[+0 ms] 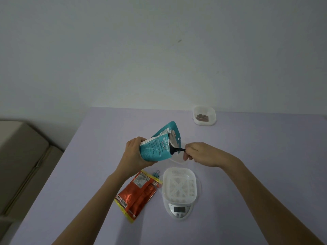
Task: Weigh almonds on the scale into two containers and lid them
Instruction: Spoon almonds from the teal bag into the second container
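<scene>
Two pouches: the left hand (134,151) is gripping the tilted teal pouch (155,149) above the table (106,129), and the orange pouch (138,193) is lying beside the one scale (179,210). The right hand (200,152) is pinching one black spoon (178,150) in the teal pouch's mouth. One clear container (204,110) is holding brown almonds (201,117) at the far right.

Bare desk (92,147) stretches wide down the left of the frame and along the right side. At lower centre the scale (179,212) and orange packet (139,193) lie just beside each other, closing that strip. A container (204,115) stands well apart, upper right.
</scene>
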